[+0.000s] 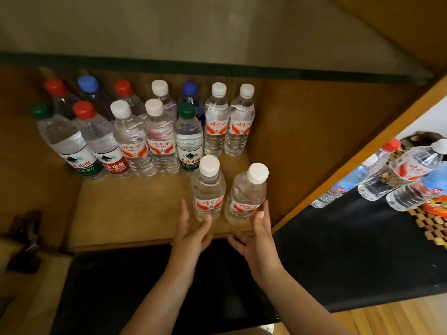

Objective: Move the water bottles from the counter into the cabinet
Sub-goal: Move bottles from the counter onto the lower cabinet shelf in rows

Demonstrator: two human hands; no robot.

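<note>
Head view: the open wooden cabinet shelf [135,213] already carries fourteen clear plastic water bottles. Twelve stand in two rows at its back: five white caps, three red, two green, two blue. Two more white-capped clear bottles [208,189] stand nearest the shelf's front edge. The left hand [191,233] and right hand [254,238] are spread at their bases, fingers relaxed, touching or just off them, gripping nothing. Right of the shelf, on the dark bench [350,250], about four bottles [377,175] appear to remain, partly cropped. Judged mostly done.
</note>
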